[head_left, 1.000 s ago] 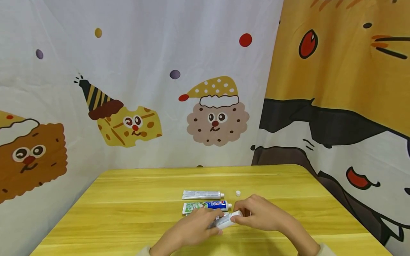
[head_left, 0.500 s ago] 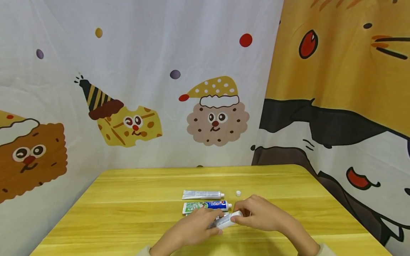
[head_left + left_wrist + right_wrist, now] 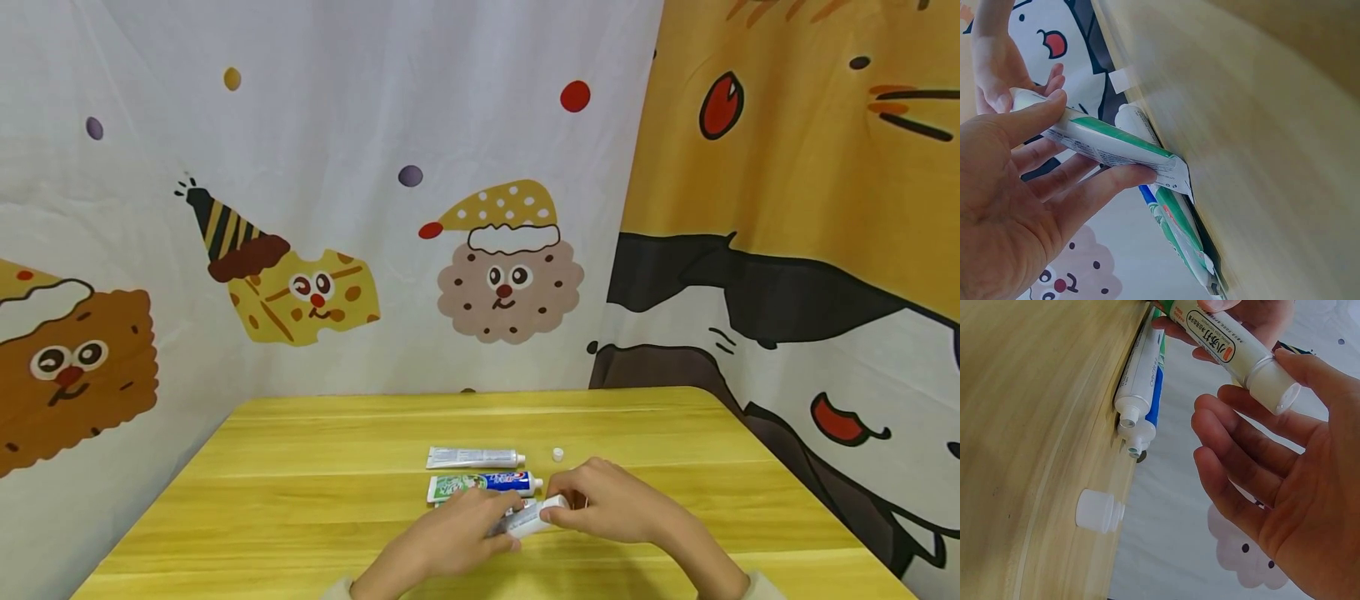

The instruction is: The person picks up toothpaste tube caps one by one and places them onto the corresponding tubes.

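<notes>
wood-grain table backed by cartoon-printed curtain; over the table, toothpaste tube lettered "小苏打" pinched by left hand, white cap by right hand.

A pale beige cloth left sleeve, I notice, and a matching right sleeve, the left grip and right grip bare

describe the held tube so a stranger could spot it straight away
On the yellow wooden table, look between the left hand and right hand at the near side. There, a white tube with a green stripe slants in their grip, the only one held rather than lying down.
</notes>
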Tool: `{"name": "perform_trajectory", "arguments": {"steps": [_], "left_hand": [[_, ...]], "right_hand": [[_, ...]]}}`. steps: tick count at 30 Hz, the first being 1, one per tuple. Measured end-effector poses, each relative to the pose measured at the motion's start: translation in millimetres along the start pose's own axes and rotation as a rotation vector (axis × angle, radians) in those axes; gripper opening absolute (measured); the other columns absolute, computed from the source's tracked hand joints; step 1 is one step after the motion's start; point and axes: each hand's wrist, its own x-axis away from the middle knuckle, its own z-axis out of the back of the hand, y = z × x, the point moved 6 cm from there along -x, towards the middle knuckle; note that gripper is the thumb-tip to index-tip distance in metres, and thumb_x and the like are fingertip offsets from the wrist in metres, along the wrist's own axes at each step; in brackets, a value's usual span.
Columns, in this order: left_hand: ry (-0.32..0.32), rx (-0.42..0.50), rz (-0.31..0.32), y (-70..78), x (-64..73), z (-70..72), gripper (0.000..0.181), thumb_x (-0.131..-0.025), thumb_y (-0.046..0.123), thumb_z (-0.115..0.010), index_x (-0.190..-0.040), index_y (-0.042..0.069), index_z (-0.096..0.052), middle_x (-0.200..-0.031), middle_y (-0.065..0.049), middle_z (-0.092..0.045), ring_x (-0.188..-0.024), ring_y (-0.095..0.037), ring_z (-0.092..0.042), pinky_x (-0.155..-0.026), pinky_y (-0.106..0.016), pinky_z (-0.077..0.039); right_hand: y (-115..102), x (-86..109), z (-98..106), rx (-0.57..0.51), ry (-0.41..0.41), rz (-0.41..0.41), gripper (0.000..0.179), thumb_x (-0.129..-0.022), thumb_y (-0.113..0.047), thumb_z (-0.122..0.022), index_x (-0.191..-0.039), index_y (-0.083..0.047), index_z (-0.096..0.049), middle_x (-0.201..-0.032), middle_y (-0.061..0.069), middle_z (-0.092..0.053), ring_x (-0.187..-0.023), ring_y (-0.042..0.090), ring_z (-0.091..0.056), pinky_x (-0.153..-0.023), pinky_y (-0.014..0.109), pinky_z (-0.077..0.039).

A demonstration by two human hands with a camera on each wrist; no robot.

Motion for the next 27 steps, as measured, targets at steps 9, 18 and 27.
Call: {"name": "perform_trajectory", "arguments": {"steps": [9,18,27], "left_hand": [[0.004,0.014,0.006,-1.4,0.1,0.3,0.038,-0.097,0.037,-0.071,-0.130,0.020,-0.066,-0.100,0.014,-0.068,-0.073,0.001,-0.050,-0.067,-0.019,-0.045],[0.012,0.003,-0.009,-0.4,0.6,0.9,0.036,-0.097,0.038,-0.071,-0.128,0.021,-0.066,-0.104,0.014,-0.070,-0.077,0.002,-0.052,-0.070,-0.019,-0.046],[0.013,0.012,0.010,-1.7,0.1,0.6,0.038,-0.097,0.039,-0.071,-0.129,0.021,-0.065,-0.099,0.015,-0.067,-0.077,0.002,-0.051,-0.069,-0.020,-0.046]], "right_hand": [[-1.6,0.1,2.6,0.014,0.030,-0.015,0.021,-0.101,-0.045,-0.063,-0.094,-0.027,-0.071,-0.068,-0.021,-0.057,-0.063,-0.006,-0.054,-0.061,0.019,-0.048],[4.0,-1.9,-0.7,0.038,0.052,-0.050,0.040,-0.104,-0.050,-0.057,-0.071,-0.026,-0.061,-0.058,-0.019,-0.044,-0.051,-0.006,-0.036,-0.050,0.017,-0.032],[2.0,-0.5,1.0,-0.034,0.046,-0.023,0.028,-0.101,-0.047,-0.063,-0.090,-0.024,-0.074,-0.066,-0.019,-0.057,-0.056,-0.007,-0.044,-0.054,0.018,-0.044]]}}
